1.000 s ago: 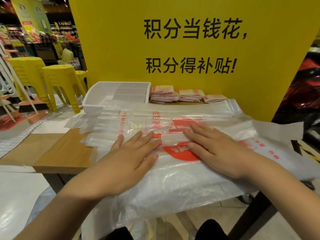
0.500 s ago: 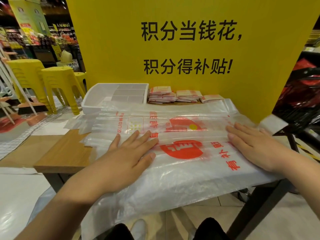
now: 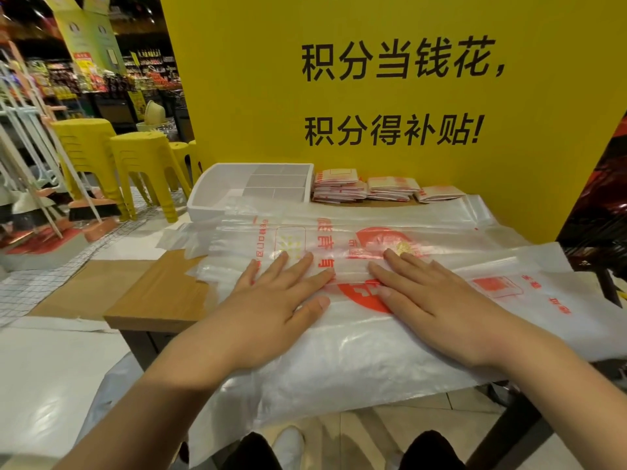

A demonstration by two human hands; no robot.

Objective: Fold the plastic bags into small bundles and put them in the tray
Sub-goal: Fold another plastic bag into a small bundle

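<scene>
A stack of clear plastic bags with red print point(image 3: 356, 351) lies spread over the small wooden table point(image 3: 159, 296) and hangs over its near edge. My left hand point(image 3: 274, 300) presses flat on the top bag, fingers straight and spread. My right hand point(image 3: 431, 300) presses flat beside it, fingertips close to the left hand's, over the red round logo. A white divided tray point(image 3: 210, 195) stands at the table's back left. Several folded bag bundles point(image 3: 366, 189) are piled to the right of the tray, against the yellow board.
A yellow sign board point(image 3: 390, 96) with black characters stands right behind the table. Yellow plastic stools point(image 3: 142, 167) and brooms point(image 3: 84, 212) stand on the left. White sheeting point(image 3: 51, 374) covers the floor at lower left. Dark red goods point(image 3: 600, 212) are on the right.
My right hand slid out to the bag's right end half a second ago and has come back to the middle beside the left hand. The left hand stayed in place.
</scene>
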